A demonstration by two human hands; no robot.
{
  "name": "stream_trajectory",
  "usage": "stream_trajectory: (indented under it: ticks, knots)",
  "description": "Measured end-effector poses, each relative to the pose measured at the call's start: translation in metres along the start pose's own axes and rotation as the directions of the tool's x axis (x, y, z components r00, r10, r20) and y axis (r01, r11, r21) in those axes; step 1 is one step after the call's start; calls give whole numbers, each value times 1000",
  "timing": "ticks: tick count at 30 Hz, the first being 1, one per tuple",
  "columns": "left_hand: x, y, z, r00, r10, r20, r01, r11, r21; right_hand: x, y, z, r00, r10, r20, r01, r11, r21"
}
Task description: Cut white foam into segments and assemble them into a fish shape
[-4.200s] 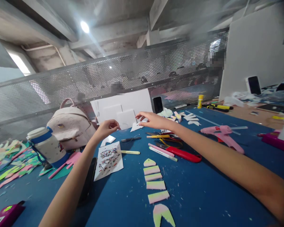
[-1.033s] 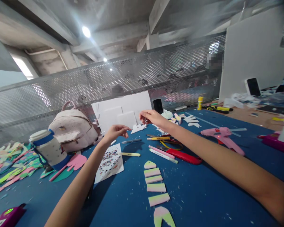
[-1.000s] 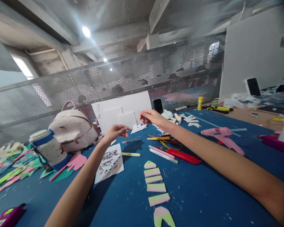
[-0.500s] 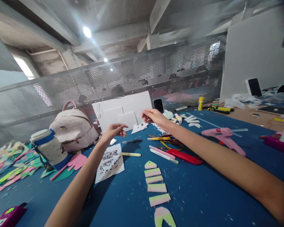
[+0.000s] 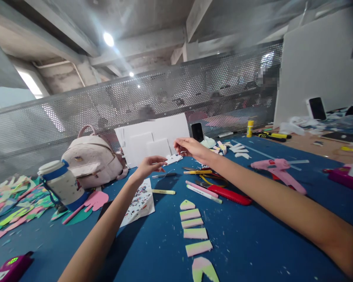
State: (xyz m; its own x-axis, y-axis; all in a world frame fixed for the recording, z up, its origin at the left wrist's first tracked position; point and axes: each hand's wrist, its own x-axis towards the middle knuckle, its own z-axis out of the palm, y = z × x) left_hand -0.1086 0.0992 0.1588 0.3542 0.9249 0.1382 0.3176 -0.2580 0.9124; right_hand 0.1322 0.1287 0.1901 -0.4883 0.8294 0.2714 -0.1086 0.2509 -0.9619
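Left hand (image 5: pixel 150 166): near pen (image 5: pixel 164 175); I can't tell its grip.
Right hand (image 5: pixel 188 148): curled, pinch unclear to me.

Pale backpack (image 5: pixel 90 158), blue-banded bottle (image 5: pixel 59 183) just beside it, perforated metal screen (image 5: pixel 106 98) behind

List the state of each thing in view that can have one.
Left hand, hovering, fingers bent, grip unclear
Right hand, hovering, fingers curled, grip unclear
Pink-green pieces, separate, lined up
White sheet, strewn with small bits
Bottle, upright, lid on
Backpack, upright, handle up
Glue gun, lying on its side
Red cutter, lying down, blade unclear
Yellow glue stick, upright
Purple device, display lit green
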Motion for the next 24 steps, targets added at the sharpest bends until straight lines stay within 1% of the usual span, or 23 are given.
stream_trajectory:
  ticks: [3,6,8,10,13,17,21,24]
  knots:
    - [0,4,20,999,38,34,-37,999,-23,0,1,3,999,15,31,-17,999,43]
    - [-2,9,36,997,70,41,-68,996,-56,0,2,6,998,28,57,-32,996,80]
    - [-3,9,42,997,69,37,-66,995,-69,0,2,6,997,35,66,-41,994,97]
    - [-2,7,42,998,53,25,-51,996,-74,0,1,6,997,41,68,-48,993,106]
    - [0,2,32,1000,20,3,-20,996,-83,1,0,3,997,50,57,-55,993,104]
    - [1,-3,7,998,-13,-56,6,994,-109,3,1,-1,998,56,25,-57,995,76]
    - [-3,-3,-24,985,-19,-169,-6,989,-149,4,5,-5,999,49,-9,-49,999,14]
    - [-8,-1,-45,961,-6,-278,-43,985,-169,6,10,-7,999,38,-16,-38,998,-57]
